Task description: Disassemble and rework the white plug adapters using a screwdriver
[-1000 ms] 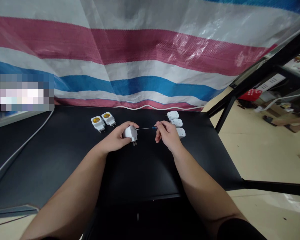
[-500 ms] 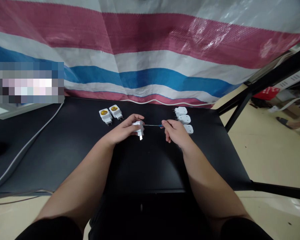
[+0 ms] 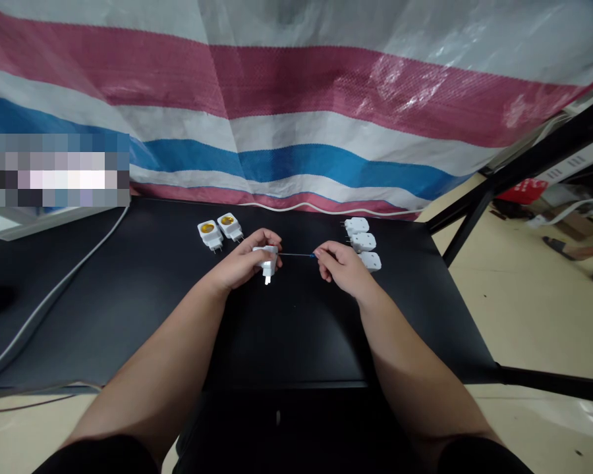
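My left hand (image 3: 242, 260) is shut around a white plug adapter (image 3: 267, 260), whose metal pins point toward me. My right hand (image 3: 340, 266) pinches a small blue-handled screwdriver (image 3: 299, 255) in its fingertips. Its thin shaft runs level to the adapter's side, and its tip looks to touch there. Beyond my left hand lie two white adapters with yellow centres (image 3: 210, 235) (image 3: 230, 226). Three plain white adapters (image 3: 356, 226) (image 3: 363, 242) (image 3: 370, 261) stand in a row just beyond my right hand.
All of this sits on a black table (image 3: 286, 342) with a grey cable (image 3: 54, 296) along its left side. A striped woven tarp (image 3: 296, 131) hangs behind it. A black metal frame (image 3: 524, 171) runs at right, and a person's leg (image 3: 578, 249) shows on the floor beyond.
The whole view has shifted, with the table sitting further right. The adapter has turned in my left hand, and its narrower side now faces the screwdriver.
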Action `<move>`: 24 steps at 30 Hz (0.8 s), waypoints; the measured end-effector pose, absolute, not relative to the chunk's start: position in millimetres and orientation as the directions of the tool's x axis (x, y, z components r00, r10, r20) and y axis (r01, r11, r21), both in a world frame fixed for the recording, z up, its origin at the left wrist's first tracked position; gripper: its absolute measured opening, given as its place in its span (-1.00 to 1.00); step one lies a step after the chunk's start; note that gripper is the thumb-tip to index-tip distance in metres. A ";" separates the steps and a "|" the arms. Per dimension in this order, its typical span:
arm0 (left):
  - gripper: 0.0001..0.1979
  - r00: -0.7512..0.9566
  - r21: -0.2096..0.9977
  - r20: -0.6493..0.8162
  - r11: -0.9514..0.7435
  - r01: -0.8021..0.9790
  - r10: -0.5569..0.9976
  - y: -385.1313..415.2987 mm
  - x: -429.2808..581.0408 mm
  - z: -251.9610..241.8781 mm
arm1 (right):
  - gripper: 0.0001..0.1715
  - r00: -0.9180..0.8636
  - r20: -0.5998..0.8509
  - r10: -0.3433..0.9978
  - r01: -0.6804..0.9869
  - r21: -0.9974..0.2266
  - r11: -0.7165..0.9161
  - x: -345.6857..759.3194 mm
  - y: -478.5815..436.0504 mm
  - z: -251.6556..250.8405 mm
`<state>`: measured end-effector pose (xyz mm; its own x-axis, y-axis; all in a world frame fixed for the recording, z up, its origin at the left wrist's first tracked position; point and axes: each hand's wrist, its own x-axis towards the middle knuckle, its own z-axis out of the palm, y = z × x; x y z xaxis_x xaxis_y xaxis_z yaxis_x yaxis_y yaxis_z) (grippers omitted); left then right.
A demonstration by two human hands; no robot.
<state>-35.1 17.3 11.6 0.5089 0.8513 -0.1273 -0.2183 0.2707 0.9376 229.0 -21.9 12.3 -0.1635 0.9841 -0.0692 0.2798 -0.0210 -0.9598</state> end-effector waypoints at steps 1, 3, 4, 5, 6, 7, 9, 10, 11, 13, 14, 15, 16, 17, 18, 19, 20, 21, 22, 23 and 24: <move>-0.58 0.503 0.936 -0.125 0.270 -0.227 0.855 17.4 -34.9 11.4 | -0.64 -0.165 -0.053 0.985 0.288 -0.958 -0.003 229.1 -22.2 13.2; -0.56 0.497 0.931 -0.126 0.275 -0.239 0.858 17.4 -34.9 11.3 | -0.67 -0.164 -0.013 0.986 0.297 -0.954 0.037 229.4 -23.2 14.8; -0.55 0.498 0.928 -0.131 0.283 -0.243 0.857 17.5 -35.3 11.4 | -0.69 -0.165 0.007 0.986 0.300 -0.952 0.057 229.7 -23.7 15.3; -0.55 0.499 0.925 -0.135 0.290 -0.247 0.856 17.4 -35.8 11.7 | -0.70 -0.172 0.027 0.985 0.303 -0.950 0.079 230.0 -24.3 15.7; -0.55 0.498 0.921 -0.140 0.297 -0.251 0.856 17.4 -36.5 12.1 | -0.71 -0.181 0.047 0.982 0.307 -0.946 0.102 230.3 -24.8 16.0; -0.55 0.496 0.918 -0.146 0.304 -0.255 0.856 17.3 -37.2 12.6 | -0.72 -0.190 0.068 0.980 0.316 -0.940 0.126 230.8 -25.3 16.3; -0.55 0.493 0.912 -0.157 0.318 -0.260 0.855 17.3 -38.7 13.3 | -0.73 -0.199 0.113 0.973 0.355 -0.917 0.179 231.8 -26.1 17.5; -0.55 0.495 0.909 -0.164 0.326 -0.261 0.853 17.4 -39.2 13.5 | -0.74 -0.199 0.144 0.970 0.383 -0.899 0.212 232.4 -26.3 18.4; -0.54 0.500 0.905 -0.172 0.336 -0.259 0.849 17.6 -39.5 13.4 | -0.76 -0.198 0.180 0.964 0.412 -0.877 0.248 233.0 -26.3 19.5; -0.52 0.515 0.899 -0.195 0.362 -0.247 0.835 18.1 -39.5 12.8 | -0.81 -0.217 0.266 0.939 0.447 -0.828 0.338 234.2 -25.5 21.9; -0.51 0.522 0.896 -0.210 0.377 -0.237 0.827 18.4 -39.2 12.3 | -0.84 -0.237 0.310 0.921 0.449 -0.805 0.387 234.7 -24.8 22.8; -0.49 0.526 0.893 -0.224 0.389 -0.226 0.820 18.7 -38.6 11.8 | -0.87 -0.258 0.348 0.901 0.442 -0.787 0.431 235.3 -24.0 23.5; -0.48 0.528 0.891 -0.236 0.398 -0.217 0.816 18.8 -38.0 11.4 | -0.89 -0.279 0.374 0.885 0.434 -0.773 0.463 235.7 -23.3 23.8; -0.47 0.528 0.890 -0.244 0.405 -0.211 0.813 18.9 -37.3 11.2 | -0.89 -0.295 0.384 0.875 0.430 -0.764 0.481 236.0 -22.7 23.7; -0.48 0.525 0.889 -0.250 0.408 -0.208 0.813 18.8 -36.7 11.0 | -0.89 -0.304 0.380 0.874 0.434 -0.761 0.482 236.2 -22.4 23.1; -0.49 0.523 0.889 -0.254 0.410 -0.206 0.814 18.7 -36.1 10.9 | -0.89 -0.303 0.365 0.880 0.442 -0.765 0.469 236.1 -22.4 22.1; -0.52 0.521 0.889 -0.259 0.412 -0.202 0.813 18.5 -35.7 10.8 | -0.89 -0.291 0.343 0.893 0.447 -0.776 0.444 235.7 -22.6 20.8; -0.55 0.522 0.889 -0.264 0.415 -0.196 0.811 18.5 -35.4 10.7 | -0.88 -0.273 0.317 0.908 0.449 -0.793 0.412 235.0 -23.1 19.3; -0.58 0.524 0.890 -0.268 0.417 -0.187 0.808 18.4 -35.2 10.3 | -0.84 -0.250 0.288 0.924 0.446 -0.813 0.374 234.0 -23.7 17.6; -0.61 0.528 0.892 -0.271 0.416 -0.176 0.805 18.5 -35.1 9.9 | -0.81 -0.228 0.256 0.939 0.440 -0.833 0.334 232.7 -24.4 16.1; -0.64 0.531 0.897 -0.271 0.411 -0.165 0.803 18.7 -35.1 9.2 | -0.76 -0.207 0.225 0.952 0.435 -0.850 0.296 231.2 -25.0 14.8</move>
